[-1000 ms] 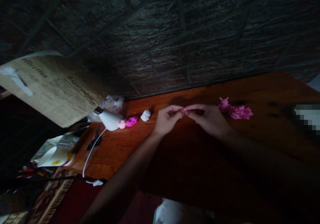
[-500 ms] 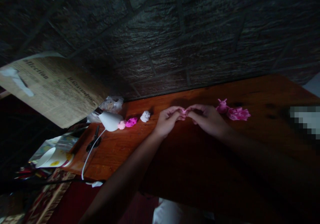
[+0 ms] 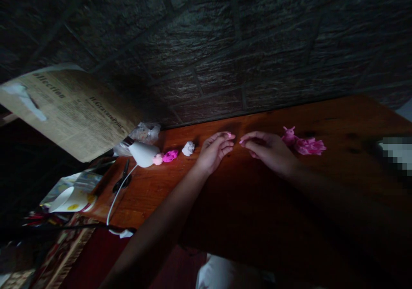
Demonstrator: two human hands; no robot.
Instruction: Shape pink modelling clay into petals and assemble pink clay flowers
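Observation:
Over the wooden table, my left hand pinches a small piece of pink modelling clay between thumb and forefinger, its other fingers loosely bent. A short gap to the right, my right hand has thumb and forefinger pressed together on a tiny pink clay bit at their tips. Just beyond the right hand stands a pink clay figure with two ear-like points. Touching it is a ruffled pink clay piece. Left of my hands lie a white clay lump, a magenta lump and a pale pink lump.
A white lamp-like cone with a cord stands behind the lumps, below a printed brown paper sheet. Black scissors and a white paper cup are at the left. A dark stone-patterned wall borders the table.
My hands have moved apart from where their fingertips met at the pink clay. A pink bit now shows in each hand. The lumps and the figure stay in place.

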